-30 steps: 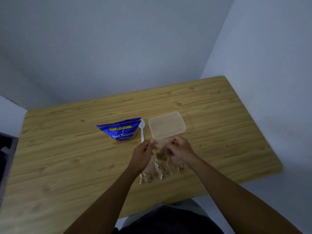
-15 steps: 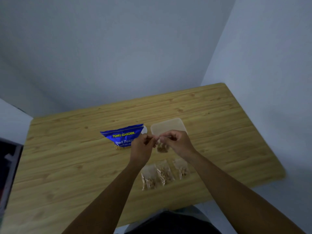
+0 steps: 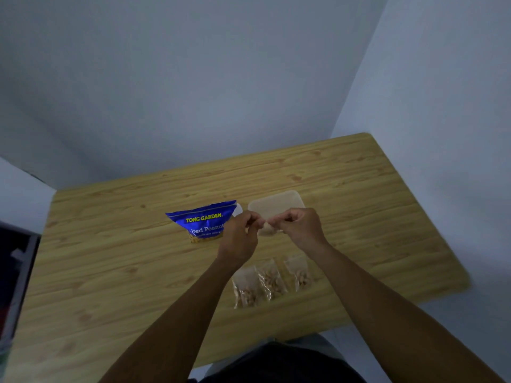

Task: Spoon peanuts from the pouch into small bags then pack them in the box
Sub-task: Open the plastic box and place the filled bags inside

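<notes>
Centrally in the frame, both hands meet above the wooden surface (image 3: 110, 261). The left hand (image 3: 240, 236) and the right hand (image 3: 300, 229) each pinch the top edge of a small bag (image 3: 267, 230), which hangs between them; its contents are blurred, though a pale tan mass shows at its bottom. Behind the hands, slightly right of centre, sits the translucent box (image 3: 272, 204), its near edge hidden by the right hand's knuckles and the held bag. Just left of it lies the blue pouch (image 3: 201, 221), printed "TONG GARDEN", on its side, with peanuts showing at its lower edge. A white spoon (image 3: 238, 210) peeks out between pouch and box, mostly covered by the left hand.

Below the hands, toward the lower centre, three filled bags (image 3: 269, 280) lie side by side on the surface, touching or nearly so, between the two forearms. The left forearm hides the near-left corner of the leftmost one. At the far left edge of the frame a dark object (image 3: 13, 272) stands beside the surface, too dim to identify. Grey walls (image 3: 193, 78) rise behind and to the right.
</notes>
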### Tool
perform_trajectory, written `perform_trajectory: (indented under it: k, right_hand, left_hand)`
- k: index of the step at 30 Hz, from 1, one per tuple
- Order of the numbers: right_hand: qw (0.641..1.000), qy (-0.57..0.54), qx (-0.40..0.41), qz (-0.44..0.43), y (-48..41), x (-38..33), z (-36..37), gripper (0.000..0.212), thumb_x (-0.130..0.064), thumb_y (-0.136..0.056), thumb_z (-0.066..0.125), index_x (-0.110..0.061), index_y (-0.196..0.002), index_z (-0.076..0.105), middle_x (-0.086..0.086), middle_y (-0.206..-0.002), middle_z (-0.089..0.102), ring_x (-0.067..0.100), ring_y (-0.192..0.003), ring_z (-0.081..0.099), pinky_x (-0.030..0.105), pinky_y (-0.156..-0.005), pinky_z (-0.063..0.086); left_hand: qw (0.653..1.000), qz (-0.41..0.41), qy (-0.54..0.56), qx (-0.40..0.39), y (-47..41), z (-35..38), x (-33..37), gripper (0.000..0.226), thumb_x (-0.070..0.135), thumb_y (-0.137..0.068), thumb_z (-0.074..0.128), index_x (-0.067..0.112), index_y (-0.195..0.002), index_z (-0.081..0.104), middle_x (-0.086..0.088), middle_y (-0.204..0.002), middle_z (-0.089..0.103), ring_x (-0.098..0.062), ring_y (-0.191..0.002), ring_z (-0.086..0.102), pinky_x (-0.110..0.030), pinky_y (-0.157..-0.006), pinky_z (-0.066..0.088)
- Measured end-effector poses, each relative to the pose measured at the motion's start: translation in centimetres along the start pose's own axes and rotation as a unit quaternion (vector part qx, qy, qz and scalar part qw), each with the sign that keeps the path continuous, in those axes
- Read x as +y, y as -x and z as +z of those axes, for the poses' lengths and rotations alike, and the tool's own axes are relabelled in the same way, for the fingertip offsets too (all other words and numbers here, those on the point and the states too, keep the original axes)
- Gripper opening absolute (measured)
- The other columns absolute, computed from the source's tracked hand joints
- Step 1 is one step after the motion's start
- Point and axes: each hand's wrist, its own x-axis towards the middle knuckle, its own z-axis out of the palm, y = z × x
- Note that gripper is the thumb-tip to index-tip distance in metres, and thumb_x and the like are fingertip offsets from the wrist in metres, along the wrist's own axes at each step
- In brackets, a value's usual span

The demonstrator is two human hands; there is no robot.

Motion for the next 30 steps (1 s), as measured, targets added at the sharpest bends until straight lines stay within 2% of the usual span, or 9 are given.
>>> perform_trajectory:
  k: [4, 7, 10, 13, 18, 21, 25, 28, 30]
  right_hand:
    - [0.999, -0.046, -0.029, 0.006, -0.2, 0.7, -0.3, 0.006, -0.012, -0.084, 0.081, -0.008, -0.089, 0.081, 0.000, -0.082, 0.080, 0.006, -0.080, 0.074, 0.022, -0.075, 0.056]
    - [0.995, -0.071, -0.065, 0.028, 0.1, 1.6, -0.6, 0.009, -0.009, -0.088, 0.077, -0.004, -0.096, 0.079, 0.001, -0.085, 0.080, 0.006, -0.082, 0.074, 0.019, -0.076, 0.057]
    - [0.992, -0.069, -0.076, 0.066, 0.5, 2.9, -1.1, 0.004, -0.002, -0.088, 0.074, -0.004, -0.092, 0.076, 0.002, -0.075, 0.078, 0.008, -0.067, 0.072, 0.025, -0.067, 0.061]
    - [0.991, -0.009, -0.073, 0.113, 0.8, 4.9, -1.8, 0.012, -0.003, -0.089, 0.074, -0.013, -0.084, 0.077, 0.001, -0.070, 0.077, 0.009, -0.051, 0.064, 0.026, -0.054, 0.055]
    - [0.964, 0.218, -0.050, 0.145, 1.6, 9.2, -3.4, 0.017, -0.018, -0.082, 0.080, -0.017, -0.066, 0.073, -0.001, -0.065, 0.073, 0.011, -0.058, 0.067, 0.025, -0.057, 0.052]
    - [0.952, 0.274, -0.011, 0.139, 2.4, 10.1, -3.5, 0.007, -0.018, -0.078, 0.075, -0.016, -0.073, 0.071, 0.003, -0.076, 0.074, 0.021, -0.079, 0.071, 0.025, -0.062, 0.046]
    - [0.923, 0.385, 0.008, 0.028, 3.2, 10.2, -2.2, 0.045, -0.017, -0.078, 0.069, -0.014, -0.122, 0.064, 0.009, -0.116, 0.063, 0.031, -0.110, 0.057, 0.038, -0.085, 0.051]
    - [0.868, 0.475, 0.028, -0.139, 4.1, 10.2, -0.3, 0.028, -0.024, -0.075, 0.068, -0.013, -0.101, 0.066, 0.009, -0.100, 0.058, 0.032, -0.093, 0.055, 0.040, -0.076, 0.048]
    - [0.835, 0.525, -0.007, -0.167, 4.6, 10.0, 1.3, 0.020, -0.035, -0.077, 0.063, -0.015, -0.077, 0.065, 0.007, -0.086, 0.055, 0.032, -0.084, 0.054, 0.040, -0.072, 0.042]
  left_hand:
    - [1.000, -0.021, 0.015, 0.008, 0.1, 0.6, -0.4, 0.011, 0.007, -0.093, 0.061, 0.012, -0.085, 0.067, 0.008, -0.079, 0.071, -0.002, -0.077, 0.066, -0.009, -0.068, 0.047]
    - [0.995, -0.071, 0.075, 0.001, 0.3, 1.1, -0.7, 0.014, 0.009, -0.096, 0.057, 0.009, -0.085, 0.065, -0.001, -0.073, 0.072, -0.014, -0.068, 0.069, -0.027, -0.066, 0.056]
    - [0.973, -0.156, 0.167, -0.029, 1.0, 1.9, -0.8, 0.015, 0.011, -0.100, 0.054, 0.001, -0.094, 0.063, -0.012, -0.075, 0.073, -0.029, -0.068, 0.070, -0.037, -0.064, 0.060]
    - [0.950, -0.235, 0.188, -0.079, 2.1, 2.8, -1.8, 0.019, 0.013, -0.102, 0.049, 0.003, -0.105, 0.065, -0.016, -0.083, 0.073, -0.027, -0.071, 0.073, -0.035, -0.066, 0.061]
    - [0.956, -0.260, 0.043, -0.131, 4.3, 3.0, -6.1, 0.013, 0.017, -0.096, 0.058, 0.013, -0.100, 0.070, -0.007, -0.089, 0.072, -0.018, -0.073, 0.070, -0.037, -0.072, 0.061]
    - [0.961, -0.225, -0.068, -0.144, 5.8, 2.9, -7.2, 0.014, 0.019, -0.090, 0.064, 0.015, -0.099, 0.073, -0.001, -0.091, 0.072, -0.010, -0.075, 0.065, -0.016, -0.066, 0.049]
    - [0.957, -0.221, -0.096, -0.161, 6.8, 3.3, -7.9, 0.015, 0.015, -0.088, 0.063, 0.013, -0.100, 0.073, -0.001, -0.085, 0.070, -0.010, -0.070, 0.062, -0.016, -0.062, 0.044]
    - [0.957, -0.214, -0.102, -0.169, 6.8, 3.5, -7.6, 0.017, 0.016, -0.088, 0.063, 0.015, -0.101, 0.073, 0.000, -0.085, 0.068, -0.013, -0.073, 0.065, -0.018, -0.063, 0.047]
    - [0.959, -0.206, -0.103, -0.167, 6.7, 3.6, -7.5, 0.016, 0.016, -0.088, 0.063, 0.016, -0.101, 0.073, 0.001, -0.086, 0.068, -0.013, -0.075, 0.065, -0.019, -0.065, 0.049]
